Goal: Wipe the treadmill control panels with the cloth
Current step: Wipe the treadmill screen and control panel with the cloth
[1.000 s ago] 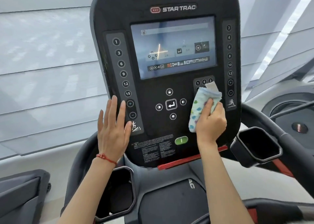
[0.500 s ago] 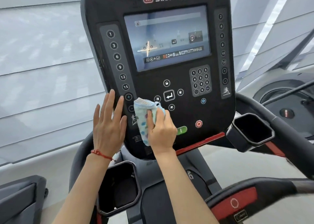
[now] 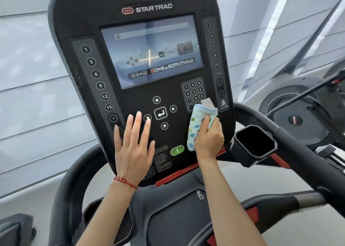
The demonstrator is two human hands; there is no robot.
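The black treadmill control panel [image 3: 130,21] fills the upper middle of the view, with a lit screen [image 3: 151,51], number strips on both sides and a keypad [image 3: 194,91]. My right hand [image 3: 210,137] grips a folded white cloth with coloured dots [image 3: 197,122] and holds it against the panel's lower right, just below the keypad. My left hand [image 3: 133,145] lies flat with straight fingers on the panel's lower left, fingertips near the arrow buttons. A green button [image 3: 177,150] shows between my hands.
A black cup holder [image 3: 254,145] sits right of the panel, and a curved black handrail [image 3: 291,139] runs past it. Another cup holder at the lower left is partly hidden by my left arm. A neighbouring machine [image 3: 295,118] stands at right.
My right hand swept the cloth from the keypad to the panel's lower left and back to the lower right. My left hand shifted rightward from the panel's left edge onto its face.
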